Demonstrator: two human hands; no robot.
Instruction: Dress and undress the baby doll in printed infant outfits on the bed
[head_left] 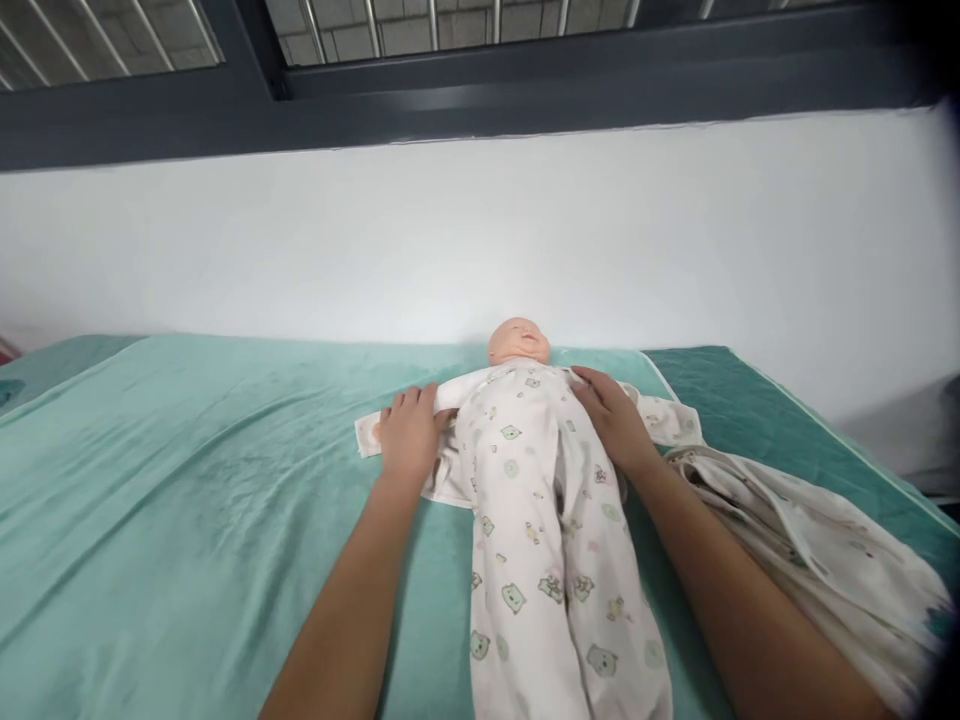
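Note:
A baby doll [518,343] lies on its back on a teal blanket [187,480], head toward the wall. It wears a white romper [544,540] printed with small bears. My left hand [409,432] rests flat on the romper's left sleeve, fingers stretched out toward the wall. My right hand [613,415] lies flat on the doll's chest and shoulder at the right side, fingers extended. Neither hand holds anything.
A second crumpled printed cloth [810,560] lies on the blanket at the right, beside my right forearm. A white wall [480,240] stands just behind the doll's head, with a dark window frame [480,90] above it.

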